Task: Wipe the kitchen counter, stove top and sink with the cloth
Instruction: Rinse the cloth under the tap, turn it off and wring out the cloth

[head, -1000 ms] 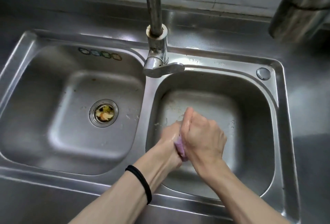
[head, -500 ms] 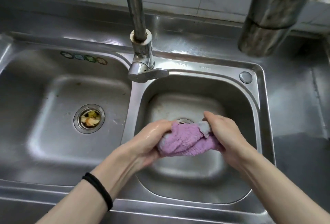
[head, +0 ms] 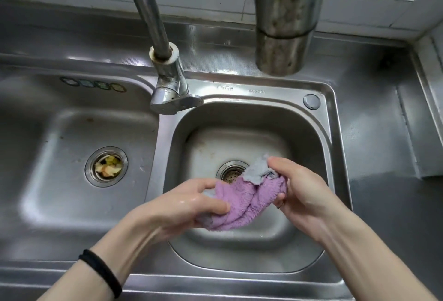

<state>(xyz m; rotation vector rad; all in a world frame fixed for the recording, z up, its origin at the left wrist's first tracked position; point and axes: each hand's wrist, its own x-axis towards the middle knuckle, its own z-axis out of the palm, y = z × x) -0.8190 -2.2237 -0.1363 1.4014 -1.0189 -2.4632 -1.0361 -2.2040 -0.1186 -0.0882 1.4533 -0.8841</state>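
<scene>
Both hands grip the purple-and-grey cloth (head: 242,201) above the right basin (head: 309,147) of the sink, left hand (head: 189,204) clamped on its left end, right hand (head: 302,188) pinching its right end, the drain (head: 231,172) partly visible behind it, wet fingers (head: 215,206) closed.

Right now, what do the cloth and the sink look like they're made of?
The cloth looks like soft plush microfibre, purple with a grey side: fuzzy pile, limp folds. The sink looks like brushed stainless steel: dull grey sheen, blurred reflections and stamped lettering on the rim.
</scene>
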